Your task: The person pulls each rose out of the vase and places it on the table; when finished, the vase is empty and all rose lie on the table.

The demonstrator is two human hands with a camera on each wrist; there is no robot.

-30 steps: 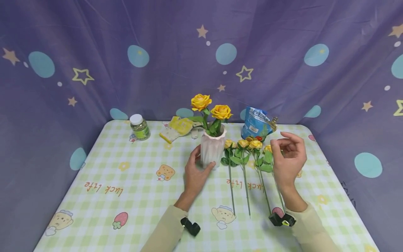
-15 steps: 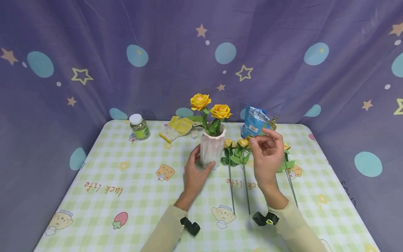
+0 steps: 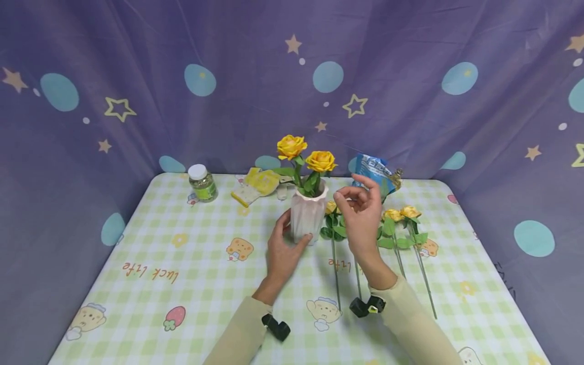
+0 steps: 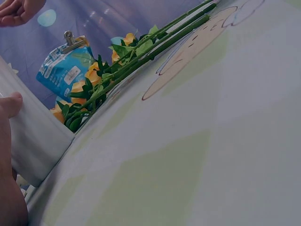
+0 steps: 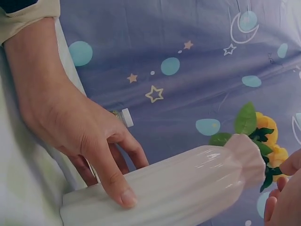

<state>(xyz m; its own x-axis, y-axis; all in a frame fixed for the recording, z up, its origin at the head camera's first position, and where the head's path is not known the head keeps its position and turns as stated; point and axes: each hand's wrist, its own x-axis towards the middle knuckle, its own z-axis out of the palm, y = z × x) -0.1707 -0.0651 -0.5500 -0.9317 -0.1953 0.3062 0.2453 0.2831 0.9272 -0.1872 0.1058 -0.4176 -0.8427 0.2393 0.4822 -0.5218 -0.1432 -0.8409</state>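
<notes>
My left hand [image 3: 285, 251] grips the lower part of a pale pink fluted vase [image 3: 306, 218], thumb in front, in the head view. Two yellow artificial roses [image 3: 292, 147] stand in it. The right wrist view shows the left hand [image 5: 80, 127] curved round the same vase [image 5: 188, 181]. To the right of the vase, my right hand [image 3: 362, 213] hovers above the table with fingers loosely bent and nothing visible in them. Beneath and beside it lie several more yellow roses [image 3: 410, 212], stems pointing toward me; the right hand hides part of them.
At the back right stands a blue bag [image 3: 371, 170] with a metal clip [image 4: 70, 41] on top. A lidded jar [image 3: 203, 183] is at the back left. A yellow and white glove-like cloth [image 3: 257, 185] lies behind the vase. Everything rests on a checked tablecloth [image 3: 191, 294].
My right hand has moved left from the far roses toward the vase, uncovering two roses at right, whose stems now lie farther right. The left hand and vase stay put.
</notes>
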